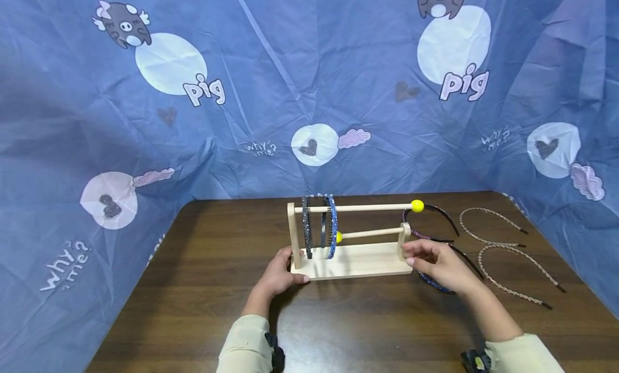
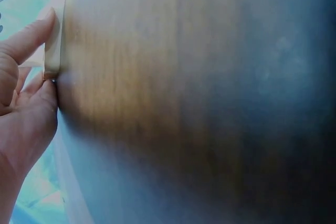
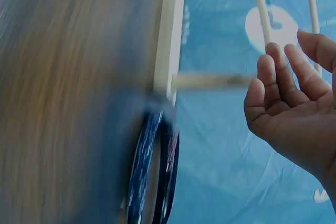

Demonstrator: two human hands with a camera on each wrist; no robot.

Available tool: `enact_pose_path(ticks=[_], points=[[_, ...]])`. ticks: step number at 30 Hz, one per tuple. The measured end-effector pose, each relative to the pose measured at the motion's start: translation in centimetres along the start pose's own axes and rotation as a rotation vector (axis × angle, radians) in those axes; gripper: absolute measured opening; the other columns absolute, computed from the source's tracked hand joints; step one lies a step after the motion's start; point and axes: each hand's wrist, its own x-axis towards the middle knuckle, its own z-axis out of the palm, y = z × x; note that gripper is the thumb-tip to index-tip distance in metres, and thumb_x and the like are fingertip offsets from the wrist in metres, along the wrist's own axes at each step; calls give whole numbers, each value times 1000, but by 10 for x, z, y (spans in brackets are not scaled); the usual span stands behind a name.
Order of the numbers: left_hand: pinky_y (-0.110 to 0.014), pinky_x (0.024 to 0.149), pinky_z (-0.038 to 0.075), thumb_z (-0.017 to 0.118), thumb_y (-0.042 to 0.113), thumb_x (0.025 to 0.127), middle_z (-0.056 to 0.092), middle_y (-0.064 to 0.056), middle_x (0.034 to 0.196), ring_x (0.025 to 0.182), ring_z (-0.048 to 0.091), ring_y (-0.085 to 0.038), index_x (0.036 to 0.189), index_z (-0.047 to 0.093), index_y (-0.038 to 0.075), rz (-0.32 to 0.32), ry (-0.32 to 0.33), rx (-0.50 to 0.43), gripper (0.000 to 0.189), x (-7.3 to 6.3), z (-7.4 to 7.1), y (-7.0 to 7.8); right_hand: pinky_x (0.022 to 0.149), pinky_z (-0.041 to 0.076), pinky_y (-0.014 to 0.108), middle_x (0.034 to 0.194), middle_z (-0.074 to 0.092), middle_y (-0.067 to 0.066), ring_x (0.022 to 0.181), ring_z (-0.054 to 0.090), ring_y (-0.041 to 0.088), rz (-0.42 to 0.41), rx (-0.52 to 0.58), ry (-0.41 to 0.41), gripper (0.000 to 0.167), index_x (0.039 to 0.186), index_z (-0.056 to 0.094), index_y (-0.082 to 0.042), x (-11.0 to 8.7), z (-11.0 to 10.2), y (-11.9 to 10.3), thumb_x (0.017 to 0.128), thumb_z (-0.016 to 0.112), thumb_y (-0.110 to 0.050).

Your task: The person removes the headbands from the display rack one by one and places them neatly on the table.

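Observation:
A pale wooden headband stand (image 1: 360, 260) with two bars and yellow end knobs is on the table. From its long upper bar hang a dark sparkly headband (image 1: 306, 228), a plain black headband (image 1: 323, 230) and a blue beaded headband (image 1: 333, 222). My left hand (image 1: 282, 271) grips the left end of the base, thumb over the front edge; the left wrist view shows the thumb and fingers around the base's corner (image 2: 52, 59). Beside the short right post is my right hand (image 1: 437, 263), fingers loosely bent, with nothing held in the right wrist view.
Right of the stand lie dark headbands, one with a blue band (image 1: 435, 283), and two braided beige headbands (image 1: 512, 293) farther right. The brown wooden table (image 1: 217, 255) ends at a blue printed cloth (image 1: 261, 93) hanging behind and at the sides.

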Motion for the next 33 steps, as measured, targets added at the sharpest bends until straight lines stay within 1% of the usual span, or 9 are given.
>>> enact_pose_path(ticks=[5,10,13,17,19,22,25,29,33], points=[[-48,92,37,81,4,65,48,-17,121,103,50,-31,121,54,3,-4,5,29,62,0,-1,0,67,48,26,98,61,24,85,59,16,-58,89,-16,30,115,56,8,13,23,-12,87,61,0],[-47,94,36,80,3,66,47,-18,122,106,49,-32,123,53,2,4,5,33,63,2,-1,1,72,49,27,105,60,23,89,59,19,-45,178,-33,36,121,52,9,26,46,-22,87,60,0],[-46,94,36,80,1,66,47,-18,122,104,50,-31,122,53,1,-2,4,15,62,2,0,0,75,50,28,109,59,25,94,59,27,-27,243,-42,39,123,49,9,32,61,-27,87,60,0],[-45,93,37,79,-1,65,47,-18,121,103,50,-30,121,53,-1,-4,5,-6,62,0,0,-2,78,50,29,111,58,25,97,57,33,-39,305,-45,41,124,48,10,40,78,-32,86,61,0],[-45,93,37,79,-1,65,47,-18,122,103,50,-30,121,53,-1,-8,5,-17,62,0,0,-2,79,49,29,110,59,24,96,58,31,-51,325,-44,41,123,49,9,44,86,-34,85,61,1],[-45,93,37,79,-1,66,46,-19,122,103,51,-30,122,52,-1,-5,-1,-22,62,-1,0,-2,80,49,29,110,59,23,96,58,30,-58,362,-43,42,123,49,9,47,96,-38,84,62,2],[-44,93,37,79,-2,66,46,-18,122,103,51,-30,122,52,0,-18,-1,-30,62,-1,-2,-1,82,48,31,112,57,24,100,55,37,-63,407,-40,44,124,47,9,49,104,-43,83,62,3],[-46,92,37,79,-2,65,46,-18,121,103,51,-31,122,52,0,-9,6,-19,63,-1,-3,0,84,47,32,117,54,27,107,49,43,-55,454,-32,49,128,43,9,52,112,-51,83,62,1],[-46,92,38,80,0,64,47,-18,119,103,50,-31,121,53,0,-4,9,-8,63,-1,-1,0,86,47,35,120,52,30,110,48,43,-37,500,-33,54,131,38,8,53,118,-57,82,62,2]])
